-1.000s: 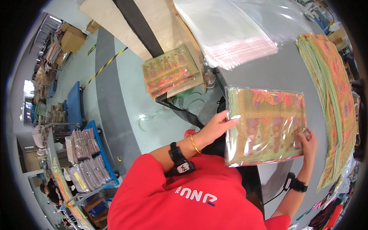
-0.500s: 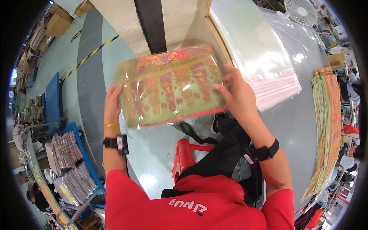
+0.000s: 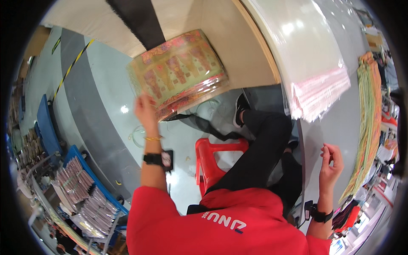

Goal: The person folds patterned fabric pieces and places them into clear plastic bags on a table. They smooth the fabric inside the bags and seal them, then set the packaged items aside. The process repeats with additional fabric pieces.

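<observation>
A flat clear-plastic package of folded green, orange and red patterned fabric lies tilted on top of similar packages against the wooden panels. My left hand is at its near left corner. Its fingers are smeared by motion, so whether they still touch the plastic is unclear. My right hand is raised over the grey tabletop, away from the package. Its fingers are loosely bent and hold nothing visible. Beyond it, along the right side, lie long striped green and orange fabric pieces.
Clear plastic bags with pink edges lie piled on the table, beside the wooden panel. A red stool stands near my legs. At left, a blue cart bears several bundles of packages. Black-and-yellow tape crosses the floor.
The package moved from between both hands to the stack, farther away and leftward. My right hand let go and swung right and nearer over the table. My left hand stays by the package corner.
</observation>
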A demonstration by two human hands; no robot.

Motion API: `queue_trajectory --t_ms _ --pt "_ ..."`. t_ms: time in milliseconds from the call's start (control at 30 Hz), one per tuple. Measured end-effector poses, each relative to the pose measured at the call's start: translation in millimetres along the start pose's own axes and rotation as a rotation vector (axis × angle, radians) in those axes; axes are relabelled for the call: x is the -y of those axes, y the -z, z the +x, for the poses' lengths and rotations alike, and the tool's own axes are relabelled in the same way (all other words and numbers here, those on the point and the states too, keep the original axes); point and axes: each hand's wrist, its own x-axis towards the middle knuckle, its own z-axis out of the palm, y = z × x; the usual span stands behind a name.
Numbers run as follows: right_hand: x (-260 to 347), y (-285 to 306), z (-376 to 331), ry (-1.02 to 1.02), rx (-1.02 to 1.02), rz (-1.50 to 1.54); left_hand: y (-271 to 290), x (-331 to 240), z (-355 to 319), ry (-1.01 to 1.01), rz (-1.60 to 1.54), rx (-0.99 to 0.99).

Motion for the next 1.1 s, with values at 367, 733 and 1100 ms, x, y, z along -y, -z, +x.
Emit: queue_trajectory --t_ms 367,733,1100 --pt "-37.8 -34.8 -25.7 -0.057 -0.144 0.054 -119.6 60.4 -10.1 0.721 -1.087 -0.061" --pt "-24.3 -29.5 -19.7 0.005 -0.157 0.062 -107.0 54.9 -42.7 0.929 -0.907 -0.080" --pt "-25.9 -30.6 -19.0 -0.001 -0.143 0.045 -100.8 32.2 34.0 0.694 -1.105 0.093"
